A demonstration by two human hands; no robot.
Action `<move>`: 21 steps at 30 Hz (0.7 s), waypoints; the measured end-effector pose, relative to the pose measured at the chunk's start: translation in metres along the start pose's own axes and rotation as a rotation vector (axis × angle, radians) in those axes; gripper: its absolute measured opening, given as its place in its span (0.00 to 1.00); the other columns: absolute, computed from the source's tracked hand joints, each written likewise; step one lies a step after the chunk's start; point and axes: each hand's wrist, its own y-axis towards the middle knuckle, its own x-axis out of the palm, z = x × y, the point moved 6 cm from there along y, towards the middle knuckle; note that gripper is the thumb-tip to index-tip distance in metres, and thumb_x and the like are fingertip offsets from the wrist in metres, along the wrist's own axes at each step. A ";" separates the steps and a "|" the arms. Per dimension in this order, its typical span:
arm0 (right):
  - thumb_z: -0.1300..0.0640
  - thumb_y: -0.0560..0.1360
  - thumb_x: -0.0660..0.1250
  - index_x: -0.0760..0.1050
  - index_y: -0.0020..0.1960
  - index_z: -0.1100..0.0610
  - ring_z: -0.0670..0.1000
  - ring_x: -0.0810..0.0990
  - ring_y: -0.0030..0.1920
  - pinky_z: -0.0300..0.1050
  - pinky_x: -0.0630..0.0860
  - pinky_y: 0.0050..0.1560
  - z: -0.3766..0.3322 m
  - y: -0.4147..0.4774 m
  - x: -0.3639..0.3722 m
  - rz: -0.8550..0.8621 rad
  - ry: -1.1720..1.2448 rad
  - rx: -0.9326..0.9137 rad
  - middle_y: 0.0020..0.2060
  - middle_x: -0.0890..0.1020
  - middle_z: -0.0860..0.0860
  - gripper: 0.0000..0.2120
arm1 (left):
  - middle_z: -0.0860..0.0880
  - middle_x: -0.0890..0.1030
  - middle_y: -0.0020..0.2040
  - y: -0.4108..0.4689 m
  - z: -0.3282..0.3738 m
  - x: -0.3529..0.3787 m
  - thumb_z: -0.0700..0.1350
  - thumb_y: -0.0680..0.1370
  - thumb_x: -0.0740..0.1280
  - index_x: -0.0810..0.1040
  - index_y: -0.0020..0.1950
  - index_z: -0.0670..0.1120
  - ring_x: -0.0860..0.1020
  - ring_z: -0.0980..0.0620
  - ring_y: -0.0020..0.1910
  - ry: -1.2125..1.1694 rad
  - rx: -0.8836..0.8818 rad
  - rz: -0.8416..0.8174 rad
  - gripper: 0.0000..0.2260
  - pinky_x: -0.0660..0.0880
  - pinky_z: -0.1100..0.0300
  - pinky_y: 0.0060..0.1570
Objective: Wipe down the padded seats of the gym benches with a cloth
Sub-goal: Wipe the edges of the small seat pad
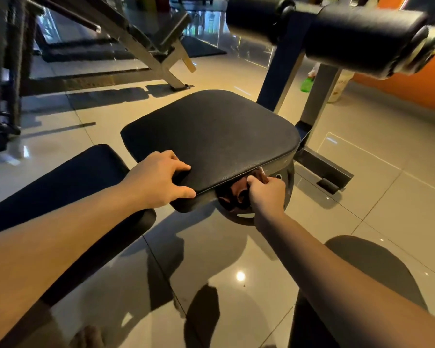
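1. The other bench (141,38) stands well apart across the tiled floor (236,272). My hands are nowhere near it, so I count it as not yet done.
2. The seat pad (211,131) in front of me is the one I am on. Its black top lies bare, with no cloth on it. I cannot tell from the surface whether it has been wiped. There is no wet sheen or streak to go by.
3. The long back pad (68,182) sits just beside the seat, under my left forearm. I see no sign either way that it has been cleaned, and I judge it is left to do.
4. The roller pads (357,38) hang above the far end. They are not seats, so I would leave them.
5. My left hand (156,179) grips the near corner of the seat, with fingers curled on top and thumb against the side edge. I take it to be steadying the pad.
6. My right hand (266,194) is closed round the cloth (232,197), just under the seat's near edge.
7. The cloth, a bunched reddish-brown one, is tucked between that edge and the round metal plate (288,182) below. I judge I am on the rim of this seat, early in the whole job.
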 end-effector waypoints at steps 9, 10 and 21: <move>0.55 0.78 0.70 0.82 0.43 0.57 0.52 0.85 0.43 0.53 0.84 0.48 0.017 -0.026 0.030 -0.196 -0.008 -0.098 0.40 0.85 0.54 0.07 | 0.52 0.73 0.65 0.007 0.003 0.000 0.66 0.71 0.73 0.75 0.71 0.54 0.70 0.53 0.64 0.042 -0.053 0.018 0.32 0.69 0.59 0.54; 0.56 0.78 0.69 0.81 0.44 0.57 0.53 0.84 0.43 0.53 0.83 0.48 0.011 -0.005 0.013 -0.101 0.046 -0.043 0.41 0.85 0.55 0.07 | 0.52 0.73 0.65 0.005 0.002 0.001 0.65 0.71 0.74 0.75 0.71 0.54 0.70 0.53 0.64 0.031 -0.054 0.021 0.32 0.69 0.59 0.55; 0.54 0.77 0.69 0.82 0.44 0.56 0.51 0.81 0.41 0.48 0.78 0.45 0.013 -0.010 0.021 -0.181 -0.188 -0.329 0.36 0.82 0.50 0.07 | 0.55 0.72 0.61 0.009 0.008 0.005 0.65 0.70 0.75 0.74 0.70 0.53 0.70 0.55 0.62 -0.011 -0.073 0.052 0.33 0.73 0.56 0.59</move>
